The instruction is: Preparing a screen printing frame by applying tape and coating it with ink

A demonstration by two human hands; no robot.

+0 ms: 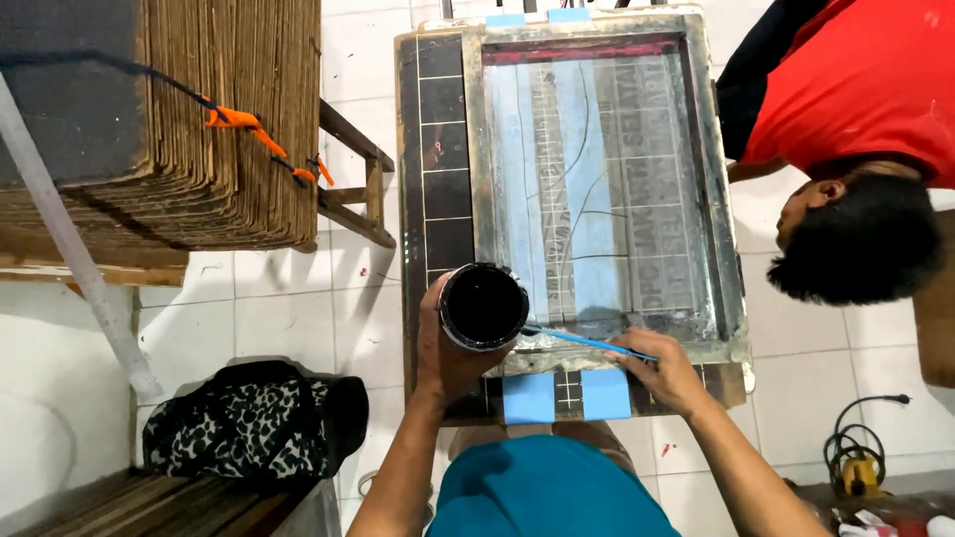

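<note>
Head view is looking straight down on a screen-printing setup. The person's left hand (448,348) is wrapping around a round container (484,305) of what looks like black ink, holding it tipped over the near edge of the printing screen (597,179). The right hand (665,363) is pinching a thin blue stick (587,342) whose far end is reaching to the container's rim, so it looks like ink is being scraped out onto the frame.

Judging by the mesh, it's looking mostly clean, with no obvious bead of ink laid across it, so I'd say the inking is just getting going and the pull itself is not yet done. The screen is sitting on a dark gridded table (443,179), with blue tape tabs (565,395) at the near end. Another person in a red shirt (865,80) is leaning in from the right side. A stack of boards (199,119) is sitting off to the left.
</note>
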